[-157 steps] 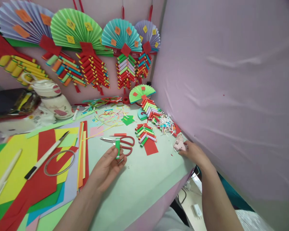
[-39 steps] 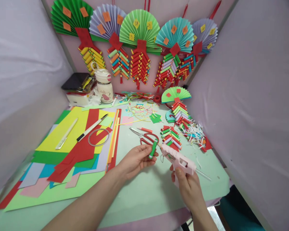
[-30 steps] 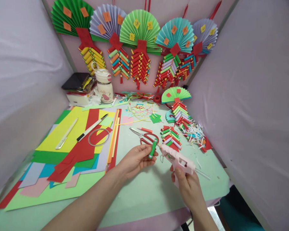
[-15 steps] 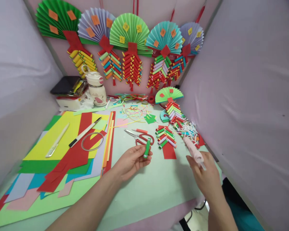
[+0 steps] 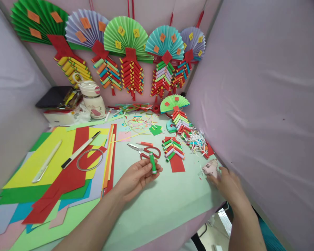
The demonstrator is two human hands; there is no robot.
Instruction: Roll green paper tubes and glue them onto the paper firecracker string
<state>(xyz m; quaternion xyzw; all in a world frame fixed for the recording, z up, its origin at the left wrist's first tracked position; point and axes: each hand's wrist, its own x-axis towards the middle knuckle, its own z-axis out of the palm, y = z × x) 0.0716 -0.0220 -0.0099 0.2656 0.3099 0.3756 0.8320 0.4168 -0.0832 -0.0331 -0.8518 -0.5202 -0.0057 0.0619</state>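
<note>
My left hand [image 5: 140,177] pinches a small green paper roll [image 5: 152,163] between thumb and fingers, palm turned up. At the table's right edge my right hand [image 5: 229,184] has thumb and fingers closed around a pale pink glue gun [image 5: 210,168], which is low against the tabletop. Between the hands lies a red paper strip [image 5: 177,164] with several red, green and lilac paper rolls [image 5: 172,149] set on it in slanted rows. Just behind the left hand rest red-handled scissors [image 5: 153,150] and a loose red paper roll [image 5: 145,143].
Coloured paper sheets [image 5: 18,177] cover the left side, with a white-handled craft knife [image 5: 81,150], a white pen [image 5: 47,161] and a clear ring [image 5: 90,160] on top. A white bottle [image 5: 92,101], paper scraps [image 5: 138,122] and shreds [image 5: 196,141] lie farther back. Pleated fans [image 5: 127,36] hang behind.
My right hand has lowered and turned the glue gun, moving it down to the table at the right edge. The left hand keeps the green roll, now tilted the other way. The view has shifted right.
</note>
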